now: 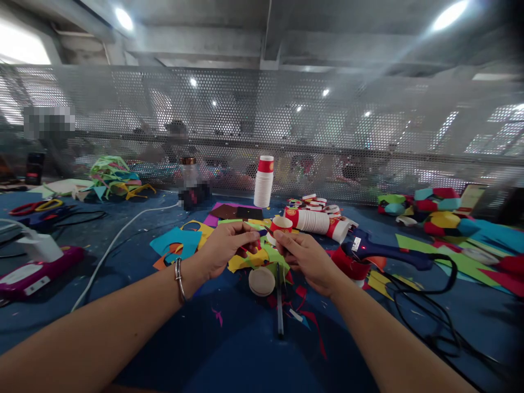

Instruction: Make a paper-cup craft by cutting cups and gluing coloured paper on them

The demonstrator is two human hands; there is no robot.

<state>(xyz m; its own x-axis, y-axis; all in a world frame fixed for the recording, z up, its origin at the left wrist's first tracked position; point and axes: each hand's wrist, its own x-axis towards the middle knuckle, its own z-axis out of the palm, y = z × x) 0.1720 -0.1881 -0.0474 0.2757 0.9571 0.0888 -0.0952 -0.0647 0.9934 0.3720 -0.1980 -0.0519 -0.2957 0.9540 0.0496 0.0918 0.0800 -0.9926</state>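
Observation:
My left hand (229,245) is closed, thumb and forefinger pinching a small dark blue piece (262,232) whose kind I cannot make out. Close by, my right hand (301,254) is closed too, its fingertips around something thin and dark, mostly hidden. Just behind the fingertips stands a red and white paper cup (281,222). Below the hands lie a pale round disc (262,281) and a dark pen (280,308). Yellow paper scraps (241,263) spread under my fingers.
A hot glue gun (380,251) rests at the right, its black cable trailing. A tall cup stack (263,188) stands behind; another cup stack (313,221) lies sideways. At the left are scissors (36,207), a purple power strip (41,275) and a white cable (118,237).

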